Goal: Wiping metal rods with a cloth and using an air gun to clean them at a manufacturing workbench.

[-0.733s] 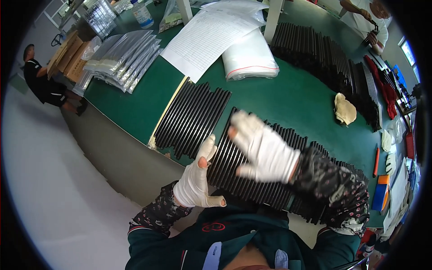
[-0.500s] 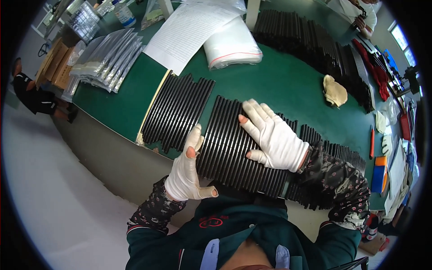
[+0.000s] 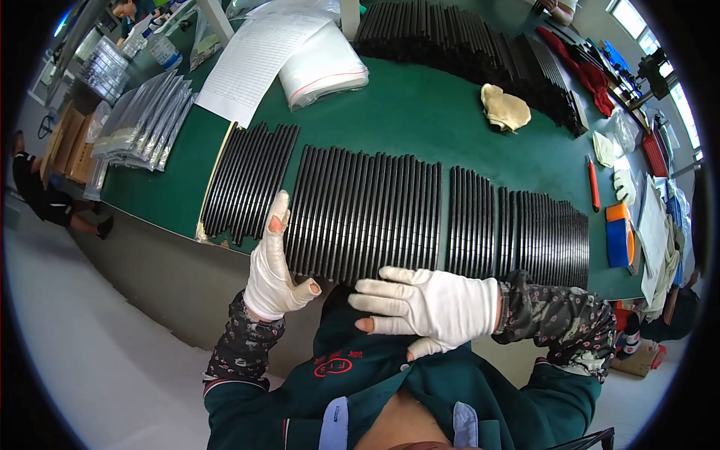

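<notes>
Thin black rods lie side by side on the green table, split into several groups. The widest group of rods [image 3: 360, 210] is in front of me. My left hand [image 3: 271, 262], in a white glove with bare fingertips, stands upright along this group's left edge, fingers straight and thumb apart. At the near ends of the same rods is my right hand [image 3: 431, 307], gloved alike, fingers extended and pointing left. Neither hand grasps anything. A smaller group of rods [image 3: 251, 180] lies left of my left hand; further groups of rods [image 3: 551, 232] reach to the right.
Farther back are a large pile of black rods [image 3: 427, 37], a beige cloth [image 3: 504, 109], a stack of plastic bags [image 3: 322, 67] and a printed sheet [image 3: 251, 67]. Silver-grey packets [image 3: 146, 120] sit at left. A red pen-like tool [image 3: 593, 184] and tape rolls [image 3: 619, 236] lie right.
My right hand has come off the top of the middle rods and moved toward me to their near ends. The view has shifted; my left hand stays at the group's left edge.
</notes>
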### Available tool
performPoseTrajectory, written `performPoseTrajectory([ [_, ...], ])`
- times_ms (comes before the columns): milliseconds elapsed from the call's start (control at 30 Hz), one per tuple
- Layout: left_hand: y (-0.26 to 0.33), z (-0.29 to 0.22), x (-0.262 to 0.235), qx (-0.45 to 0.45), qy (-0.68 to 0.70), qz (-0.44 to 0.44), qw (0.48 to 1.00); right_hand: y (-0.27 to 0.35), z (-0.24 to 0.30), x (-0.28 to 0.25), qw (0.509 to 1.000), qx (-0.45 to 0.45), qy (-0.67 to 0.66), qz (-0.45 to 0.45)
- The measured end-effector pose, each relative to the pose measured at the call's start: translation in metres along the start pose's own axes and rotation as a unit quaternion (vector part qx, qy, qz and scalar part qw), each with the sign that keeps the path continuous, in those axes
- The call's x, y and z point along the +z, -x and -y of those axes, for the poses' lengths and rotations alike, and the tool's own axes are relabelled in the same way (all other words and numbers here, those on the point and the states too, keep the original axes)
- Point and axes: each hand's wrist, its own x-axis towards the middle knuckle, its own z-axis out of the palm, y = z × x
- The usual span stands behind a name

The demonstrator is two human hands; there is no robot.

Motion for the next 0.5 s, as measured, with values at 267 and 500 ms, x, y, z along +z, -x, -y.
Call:
performPoseTrajectory([
  [267, -0.004, -0.002, 0.001, -0.012, -0.025, 0.023, 0.999, 0.02, 0.016, 0.007, 0.999, 0.015, -0.018, -0.036],
  [500, -0.008, -0.009, 0.0, -0.021, -0.05, 0.017, 0.998, 0.068, 0.007, -0.012, 0.96, 0.189, 0.135, -0.156],
])
